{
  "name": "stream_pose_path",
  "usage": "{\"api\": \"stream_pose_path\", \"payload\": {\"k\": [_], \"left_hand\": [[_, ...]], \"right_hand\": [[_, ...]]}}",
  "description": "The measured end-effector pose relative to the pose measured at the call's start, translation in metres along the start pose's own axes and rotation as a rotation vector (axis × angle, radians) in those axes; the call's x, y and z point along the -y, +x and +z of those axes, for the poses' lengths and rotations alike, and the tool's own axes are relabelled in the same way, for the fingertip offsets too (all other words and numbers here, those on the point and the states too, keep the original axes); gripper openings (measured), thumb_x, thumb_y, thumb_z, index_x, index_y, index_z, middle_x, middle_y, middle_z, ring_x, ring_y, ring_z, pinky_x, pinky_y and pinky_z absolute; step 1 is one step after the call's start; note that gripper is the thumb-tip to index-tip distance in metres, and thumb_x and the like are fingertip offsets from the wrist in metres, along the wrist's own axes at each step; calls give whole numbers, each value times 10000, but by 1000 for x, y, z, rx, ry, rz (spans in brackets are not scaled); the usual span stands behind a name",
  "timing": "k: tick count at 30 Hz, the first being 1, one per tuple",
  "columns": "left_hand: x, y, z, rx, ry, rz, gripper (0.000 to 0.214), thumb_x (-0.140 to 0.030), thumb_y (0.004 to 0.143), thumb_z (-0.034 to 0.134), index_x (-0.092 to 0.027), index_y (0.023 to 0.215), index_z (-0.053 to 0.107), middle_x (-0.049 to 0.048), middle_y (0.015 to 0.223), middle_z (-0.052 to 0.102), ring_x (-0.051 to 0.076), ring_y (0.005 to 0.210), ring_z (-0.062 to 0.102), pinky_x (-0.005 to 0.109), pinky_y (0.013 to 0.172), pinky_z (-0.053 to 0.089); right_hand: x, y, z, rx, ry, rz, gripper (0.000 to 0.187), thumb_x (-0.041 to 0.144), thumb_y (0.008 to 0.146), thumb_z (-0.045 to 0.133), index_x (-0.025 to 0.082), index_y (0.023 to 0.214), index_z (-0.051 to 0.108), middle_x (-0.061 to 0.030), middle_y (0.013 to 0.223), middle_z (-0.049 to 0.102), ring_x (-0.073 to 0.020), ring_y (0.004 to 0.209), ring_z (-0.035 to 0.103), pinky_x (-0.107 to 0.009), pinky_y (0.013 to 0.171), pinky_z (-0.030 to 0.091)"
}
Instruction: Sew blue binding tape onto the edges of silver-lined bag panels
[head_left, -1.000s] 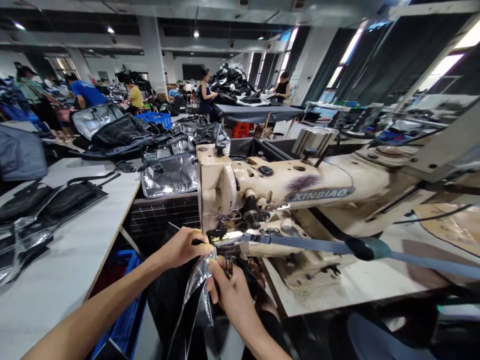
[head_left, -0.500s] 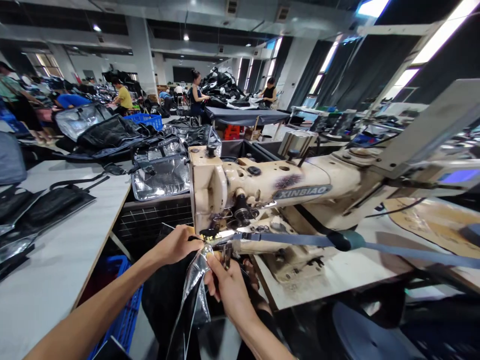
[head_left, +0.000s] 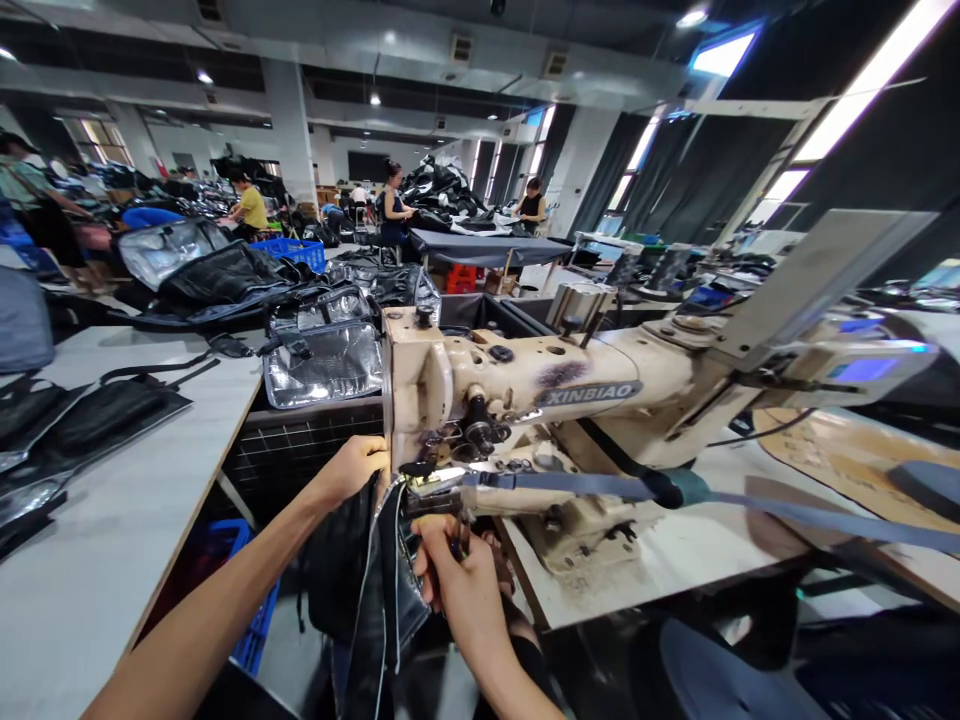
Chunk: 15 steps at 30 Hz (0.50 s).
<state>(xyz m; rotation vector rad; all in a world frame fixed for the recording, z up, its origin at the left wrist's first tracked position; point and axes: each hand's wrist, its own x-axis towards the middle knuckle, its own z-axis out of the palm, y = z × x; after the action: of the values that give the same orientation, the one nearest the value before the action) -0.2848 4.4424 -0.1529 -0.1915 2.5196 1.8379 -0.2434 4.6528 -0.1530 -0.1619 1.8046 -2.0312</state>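
An insulated bag piece [head_left: 386,590], black with pale edging and some silver lining, hangs below the needle area of a cream sewing machine [head_left: 480,370]. My left hand [head_left: 356,468] is closed at the far left side of the machine head, with fingertips partly hidden by it, gripping the upper edge of the piece. Under the machine's arm, my right hand [head_left: 457,565] has its fingers curled and pinched on the near right edge of the same piece. Grey-blue binding tape [head_left: 570,484] runs in from the right to the needle area.
A white table [head_left: 150,500] at left carries black bag parts [head_left: 112,420]. Silver-lined bags [head_left: 322,365] lie behind the machine. A blue crate [head_left: 259,620] stands below. A tape roll [head_left: 727,670] sits at lower right. Several people work farther back.
My left hand has moved up and back from the needle, beside the machine head. The bag piece has turned, showing more black and less silver. My right hand stays near the same place.
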Motion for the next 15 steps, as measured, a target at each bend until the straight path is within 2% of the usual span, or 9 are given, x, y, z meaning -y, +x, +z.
{"api": "stream_pose_path", "payload": {"k": [4, 7, 9, 10, 12, 14, 15], "left_hand": [[21, 5, 4, -12, -97, 4, 253, -286, 791, 564, -133, 590, 576, 56, 642, 601, 166, 648, 563, 281, 699, 472], [27, 10, 7, -16, -107, 6, 267, -320, 822, 562, -128, 640, 603, 65, 678, 614, 181, 685, 584, 291, 711, 476], [26, 10, 8, -64, -50, 41, 253, -340, 841, 571, -126, 723, 636, 74, 747, 640, 196, 748, 605, 306, 754, 486], [25, 6, 7, -136, -1, 80, 235, -344, 849, 579, -128, 797, 656, 80, 821, 661, 204, 810, 616, 316, 801, 490], [27, -15, 7, -385, 138, 170, 221, -339, 883, 570, -147, 948, 659, 85, 986, 668, 212, 943, 609, 335, 902, 472], [38, -55, 8, -601, 296, 199, 208, -338, 946, 511, -165, 980, 620, 79, 1025, 641, 205, 972, 582, 345, 928, 451], [48, -82, 9, -609, 358, 179, 222, -349, 977, 472, -168, 965, 601, 77, 1002, 629, 203, 954, 573, 345, 914, 451]], "right_hand": [[0, -17, -6, 70, -227, -111, 408, 555, 941, 569, 168, 878, 682, 19, 631, 557, -100, 469, 458, -212, 434, 346], [2, -30, -4, 167, -477, -256, 325, 482, 952, 603, 206, 1056, 739, -1, 708, 616, -146, 609, 562, -236, 570, 439], [2, -34, -1, 272, -639, -348, 312, 414, 947, 623, 238, 1185, 722, -26, 833, 685, -174, 696, 631, -256, 663, 480], [1, -34, 0, 327, -723, -386, 324, 364, 943, 620, 248, 1234, 704, -40, 907, 706, -186, 730, 658, -266, 691, 493], [-2, -32, 1, 394, -879, -435, 365, 256, 922, 604, 241, 1279, 679, -66, 1027, 718, -215, 801, 697, -286, 727, 511], [-7, -27, 0, 393, -960, -439, 362, 189, 901, 589, 218, 1249, 688, -78, 1072, 724, -240, 865, 715, -304, 763, 524], [-10, -25, -2, 380, -966, -431, 349, 171, 899, 583, 213, 1227, 693, -75, 1075, 727, -244, 884, 718, -310, 783, 528]]}}
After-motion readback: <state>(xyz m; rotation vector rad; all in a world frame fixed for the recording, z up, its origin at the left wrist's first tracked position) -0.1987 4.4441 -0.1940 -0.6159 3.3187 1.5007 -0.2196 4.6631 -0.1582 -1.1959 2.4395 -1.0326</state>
